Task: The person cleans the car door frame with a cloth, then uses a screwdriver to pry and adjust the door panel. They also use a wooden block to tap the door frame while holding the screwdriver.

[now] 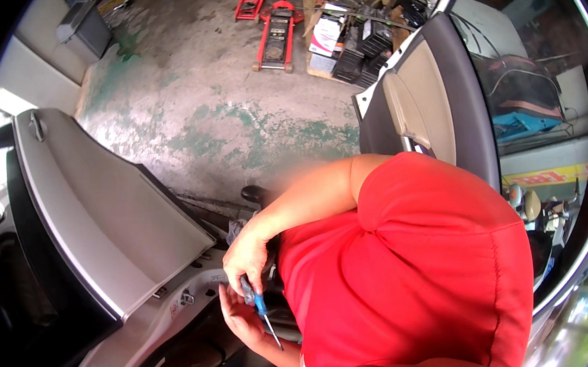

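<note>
My right hand (pixel 246 255) reaches down with its fingers closed on a screwdriver (pixel 260 304) with a blue handle. The thin metal shaft points down and slightly right. Against the handle, by my right fingertips, is a small grey piece (pixel 248 291) whose kind I cannot make out. My left hand (pixel 242 319) is just below, palm turned up and fingers apart, close beside the grey piece and the handle. Both hands are over a car's door sill, next to a metal door striker (pixel 187 297).
A silver car door (pixel 109 208) stands at the left, and an open door with beige trim (pixel 417 101) at the right. Two red floor jacks (pixel 277 40) and a pile of boxes (pixel 358 43) lie on the worn floor. A grey bin (pixel 83 30) is far left.
</note>
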### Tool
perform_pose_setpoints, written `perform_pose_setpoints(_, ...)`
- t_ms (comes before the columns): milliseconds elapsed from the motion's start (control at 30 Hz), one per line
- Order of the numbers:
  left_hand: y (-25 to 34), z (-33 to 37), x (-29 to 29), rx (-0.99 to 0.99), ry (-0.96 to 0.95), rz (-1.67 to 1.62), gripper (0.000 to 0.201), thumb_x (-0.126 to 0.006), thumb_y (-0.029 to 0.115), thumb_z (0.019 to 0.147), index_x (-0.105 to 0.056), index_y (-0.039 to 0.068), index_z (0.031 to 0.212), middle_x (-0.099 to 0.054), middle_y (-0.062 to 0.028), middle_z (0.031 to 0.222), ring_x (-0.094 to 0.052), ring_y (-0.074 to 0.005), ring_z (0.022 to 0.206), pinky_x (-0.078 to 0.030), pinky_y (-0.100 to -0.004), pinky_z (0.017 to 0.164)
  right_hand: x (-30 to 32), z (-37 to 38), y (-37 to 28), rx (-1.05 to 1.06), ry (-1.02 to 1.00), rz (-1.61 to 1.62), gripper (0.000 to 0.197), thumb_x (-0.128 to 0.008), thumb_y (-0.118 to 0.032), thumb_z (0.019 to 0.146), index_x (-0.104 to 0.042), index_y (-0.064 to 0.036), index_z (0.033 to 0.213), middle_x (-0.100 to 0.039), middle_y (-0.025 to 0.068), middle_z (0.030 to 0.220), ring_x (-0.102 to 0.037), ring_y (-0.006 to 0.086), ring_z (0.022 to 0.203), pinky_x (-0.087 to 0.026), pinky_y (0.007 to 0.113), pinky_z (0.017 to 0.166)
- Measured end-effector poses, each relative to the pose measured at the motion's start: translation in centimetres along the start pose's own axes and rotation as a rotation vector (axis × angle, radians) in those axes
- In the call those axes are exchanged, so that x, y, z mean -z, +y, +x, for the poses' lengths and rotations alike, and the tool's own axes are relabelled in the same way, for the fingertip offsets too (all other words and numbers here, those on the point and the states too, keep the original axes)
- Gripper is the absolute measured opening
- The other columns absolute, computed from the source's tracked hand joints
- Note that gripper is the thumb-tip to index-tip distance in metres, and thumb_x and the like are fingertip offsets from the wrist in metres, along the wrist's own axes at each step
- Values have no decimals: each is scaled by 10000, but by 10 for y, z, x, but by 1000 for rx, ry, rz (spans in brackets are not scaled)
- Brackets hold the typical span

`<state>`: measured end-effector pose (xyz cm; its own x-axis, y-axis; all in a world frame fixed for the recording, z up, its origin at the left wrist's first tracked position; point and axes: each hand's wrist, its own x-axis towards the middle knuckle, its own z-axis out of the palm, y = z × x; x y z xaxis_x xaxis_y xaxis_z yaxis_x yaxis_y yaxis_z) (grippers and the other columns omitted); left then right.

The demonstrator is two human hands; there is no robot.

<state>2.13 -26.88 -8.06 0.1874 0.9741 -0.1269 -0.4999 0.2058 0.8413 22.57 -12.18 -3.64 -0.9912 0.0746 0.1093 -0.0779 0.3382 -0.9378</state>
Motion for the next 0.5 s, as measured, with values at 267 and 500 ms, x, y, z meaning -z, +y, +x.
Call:
perform_pose_setpoints(267, 3, 89, -82, 305, 56, 370, 705, -628, 29, 866, -305, 36, 1493, -522, -88, 1256, -588, -133, 818, -475, -208, 498, 26, -47, 55, -107, 610, -181, 424, -796, -306, 728, -679, -16, 1014, -705, 163, 918, -668, 323, 899, -520, 417, 788)
perform_pose_setpoints(500, -13, 191, -122, 326, -54, 276, 707, -574, -34, 844, -306, 20, 1495, -379, -161, 1464, -530, -251, 1178, -561, -260, 629, 78, -128, 80, -371, 838, -113, 425, -760, -231, 760, -636, -38, 1118, -649, 187, 1024, -613, 363, 1033, -493, 449, 875)
